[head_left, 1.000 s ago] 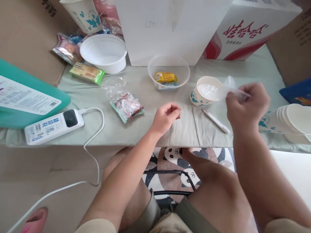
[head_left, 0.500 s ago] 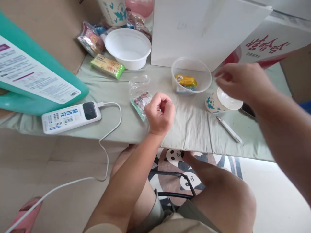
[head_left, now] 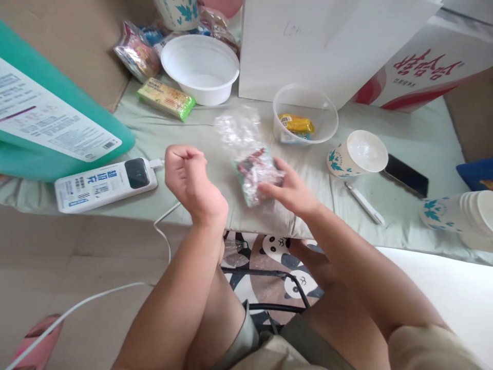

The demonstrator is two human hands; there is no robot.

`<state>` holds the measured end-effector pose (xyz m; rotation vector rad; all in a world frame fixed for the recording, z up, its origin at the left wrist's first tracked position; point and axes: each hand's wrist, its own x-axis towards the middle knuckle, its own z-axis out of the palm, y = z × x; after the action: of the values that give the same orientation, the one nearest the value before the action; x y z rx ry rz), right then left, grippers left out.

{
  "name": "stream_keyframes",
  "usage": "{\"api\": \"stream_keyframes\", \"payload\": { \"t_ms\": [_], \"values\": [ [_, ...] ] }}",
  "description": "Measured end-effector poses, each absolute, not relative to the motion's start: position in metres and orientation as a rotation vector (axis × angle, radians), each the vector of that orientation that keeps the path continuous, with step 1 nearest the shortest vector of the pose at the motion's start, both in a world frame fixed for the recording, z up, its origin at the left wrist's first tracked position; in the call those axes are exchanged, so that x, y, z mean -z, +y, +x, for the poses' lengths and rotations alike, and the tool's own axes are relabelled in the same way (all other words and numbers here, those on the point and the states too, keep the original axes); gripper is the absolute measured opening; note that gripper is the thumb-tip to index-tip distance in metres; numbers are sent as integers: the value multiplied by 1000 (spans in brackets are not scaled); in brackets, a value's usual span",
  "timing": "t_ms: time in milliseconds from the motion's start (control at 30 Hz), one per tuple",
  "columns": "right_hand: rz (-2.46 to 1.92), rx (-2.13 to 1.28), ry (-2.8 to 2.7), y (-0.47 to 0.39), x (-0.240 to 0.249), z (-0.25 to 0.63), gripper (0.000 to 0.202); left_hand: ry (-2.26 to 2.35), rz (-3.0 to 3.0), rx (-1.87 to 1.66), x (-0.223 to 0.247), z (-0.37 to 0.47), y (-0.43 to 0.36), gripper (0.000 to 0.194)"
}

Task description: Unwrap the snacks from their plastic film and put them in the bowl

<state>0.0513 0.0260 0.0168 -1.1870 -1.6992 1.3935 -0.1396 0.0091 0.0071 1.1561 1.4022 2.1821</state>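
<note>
My right hand (head_left: 290,190) grips the edge of a clear plastic snack wrapper (head_left: 256,169) with a printed, green-edged lower part, thumb on top and fingers at its right side. The wrapper is a little blurred, and its crumpled clear end points away from me. To the left, my left hand (head_left: 194,182) is curled into a fist above the cloth near the power bank (head_left: 106,185); whatever it may hold is hidden. Beyond the wrapper, a clear plastic bowl (head_left: 306,110) holds a yellow packet (head_left: 296,123) and a blue one.
A paper cup (head_left: 358,153), white pen-like tool (head_left: 364,203), phone (head_left: 406,174) and stacked cups (head_left: 458,211) are on the right. A white bowl (head_left: 200,67) and cracker packet (head_left: 166,97) sit behind. A green jug (head_left: 57,113) stands left, a white box (head_left: 292,51) at the back.
My right hand has come from above the paper cup to the wrapper and taken hold of it; the wrapper has shifted right. My left hand has moved left, away from the wrapper, still curled.
</note>
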Motion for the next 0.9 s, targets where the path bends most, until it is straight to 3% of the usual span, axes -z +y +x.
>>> {"api": "stream_keyframes", "payload": {
  "t_ms": [67,267,333,467,533,667,900],
  "values": [
    [-1178,-1451,-1459,2,-13,90,65,1401,1090,-2037,-5,-129,10,16],
    [-1197,-1316,-1154,-39,5,148,67,844,1245,-946,-10,-64,4,72],
    [-1230,-1259,-1203,-36,4,150,66,736,1245,-836,-7,-47,2,78],
    [-1261,-1198,-1338,-22,-3,158,64,724,1279,-937,5,-33,7,90],
    [-1276,-1218,-1399,-18,-5,163,64,762,1393,-964,8,-31,11,79],
    [-1360,-1178,-1405,-16,-7,168,62,935,1667,-998,10,-23,13,30],
    [-1427,-1021,-1442,-19,-13,173,52,995,1636,-1000,10,-8,11,25]
  ]
}}
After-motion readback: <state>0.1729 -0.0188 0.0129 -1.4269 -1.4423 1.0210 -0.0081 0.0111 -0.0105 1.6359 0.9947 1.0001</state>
